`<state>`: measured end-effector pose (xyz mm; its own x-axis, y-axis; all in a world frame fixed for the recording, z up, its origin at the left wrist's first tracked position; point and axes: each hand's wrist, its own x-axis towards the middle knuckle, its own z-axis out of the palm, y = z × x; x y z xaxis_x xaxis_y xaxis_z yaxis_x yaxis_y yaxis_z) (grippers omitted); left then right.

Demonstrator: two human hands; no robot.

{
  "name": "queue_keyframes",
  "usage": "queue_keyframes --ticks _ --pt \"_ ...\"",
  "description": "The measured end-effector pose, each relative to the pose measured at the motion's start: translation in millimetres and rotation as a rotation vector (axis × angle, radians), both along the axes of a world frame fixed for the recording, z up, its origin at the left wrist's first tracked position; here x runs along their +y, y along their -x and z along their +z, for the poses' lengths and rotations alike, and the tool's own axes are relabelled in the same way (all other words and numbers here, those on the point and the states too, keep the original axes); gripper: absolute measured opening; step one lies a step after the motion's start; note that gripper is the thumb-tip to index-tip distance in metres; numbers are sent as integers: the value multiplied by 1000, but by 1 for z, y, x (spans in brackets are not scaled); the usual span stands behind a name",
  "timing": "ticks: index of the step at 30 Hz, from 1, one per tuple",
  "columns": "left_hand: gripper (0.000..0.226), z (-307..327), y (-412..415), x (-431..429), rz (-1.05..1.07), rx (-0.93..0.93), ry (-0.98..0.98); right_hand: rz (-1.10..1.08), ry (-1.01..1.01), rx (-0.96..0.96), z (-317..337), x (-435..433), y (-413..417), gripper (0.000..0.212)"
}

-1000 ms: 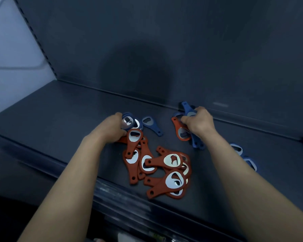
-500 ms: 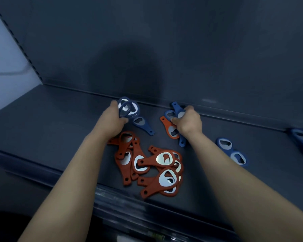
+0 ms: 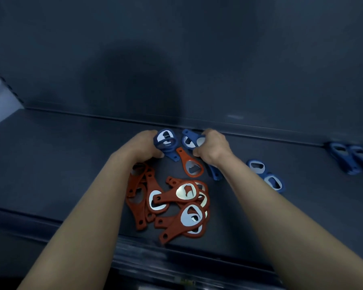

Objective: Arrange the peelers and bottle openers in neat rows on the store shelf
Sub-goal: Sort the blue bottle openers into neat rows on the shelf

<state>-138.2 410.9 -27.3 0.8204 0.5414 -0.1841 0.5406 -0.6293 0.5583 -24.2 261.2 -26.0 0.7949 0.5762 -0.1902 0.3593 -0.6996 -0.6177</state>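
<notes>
Blue openers (image 3: 166, 140) are clutched in the left hand (image 3: 142, 147) and right hand (image 3: 213, 148), at the shelf (image 3: 50, 164) back; between them a red opener (image 3: 190, 165) lies diagonally, handle toward the left.

A shop: dark metal shelf (image 3: 50, 164) stocked with many identical bottle openers (image 3: 182, 206).

On the dark shelf (image 3: 50, 164) the left hand (image 3: 144, 146) grips a few blue bottle openers (image 3: 165, 139), heads up. The right hand (image 3: 211, 147) holds another blue bunch (image 3: 190, 139) near the back wall. Between the hands lies a single red opener (image 3: 190, 164). In front of it is a loose pile of red openers (image 3: 176, 204). To the right lie two blue openers (image 3: 265, 174), touching each other, and more blue ones (image 3: 348, 156) are at the far right edge.
</notes>
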Motion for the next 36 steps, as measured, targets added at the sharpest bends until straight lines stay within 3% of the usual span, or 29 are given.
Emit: queue_keyframes --ticks 4,9,17,21,31,36 --pt "42 -2 -9 -3 -30 -21 67 -53 -45 64 2 -14 -8 54" --pt "35 -3 -27 -3 -36 -8 -7 -193 -92 72 7 -46 -23 55" --pt "46 -9 -47 -13 -109 78 -88 -352 -100 34 5 -105 -34 44" --pt "35 -4 -46 -19 -92 89 -156 -321 -79 -18 -2 -109 -33 53" --pt "26 -7 -30 -38 -79 47 -53 -182 98 -91 -8 -94 -28 81" --pt "38 -6 -31 -43 -49 57 -77 -103 89 -92 -11 -88 -28 81"
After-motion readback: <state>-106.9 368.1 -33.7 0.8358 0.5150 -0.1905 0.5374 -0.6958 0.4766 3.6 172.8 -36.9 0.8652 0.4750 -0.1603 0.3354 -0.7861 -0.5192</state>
